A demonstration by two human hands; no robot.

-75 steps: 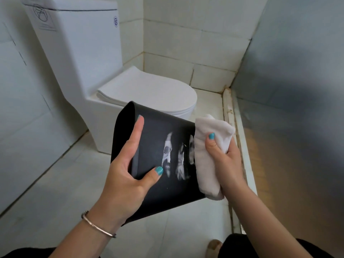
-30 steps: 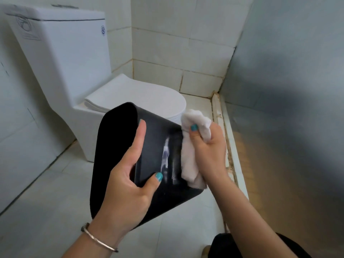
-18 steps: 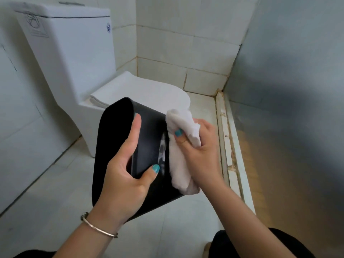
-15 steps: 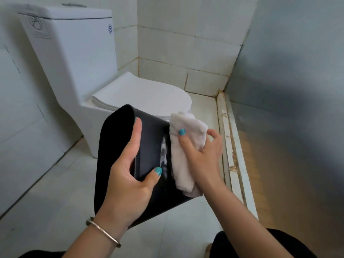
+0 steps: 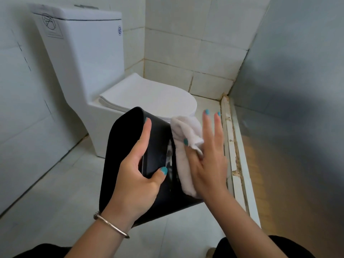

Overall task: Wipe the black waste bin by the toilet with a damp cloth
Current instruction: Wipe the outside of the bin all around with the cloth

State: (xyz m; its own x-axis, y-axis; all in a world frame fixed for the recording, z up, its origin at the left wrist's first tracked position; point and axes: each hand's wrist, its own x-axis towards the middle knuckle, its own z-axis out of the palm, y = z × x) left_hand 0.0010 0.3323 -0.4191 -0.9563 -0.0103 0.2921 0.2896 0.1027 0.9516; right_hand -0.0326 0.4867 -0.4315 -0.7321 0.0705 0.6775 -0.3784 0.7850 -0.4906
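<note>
Left hand grips black waste bin at its rim, held tilted off the floor before the toilet. Right hand, fingers spread straight, presses white cloth against bin's side wall. Wiping mid-way by my reading, streaks showing beside cloth; open floor left, raised threshold close right

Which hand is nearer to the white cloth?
Right. The right hand presses the crumpled white cloth against the side of the black plastic waste bin, thumb on it, fingers straight. The left hand grips the bin's rim, apart from the cloth.
</note>
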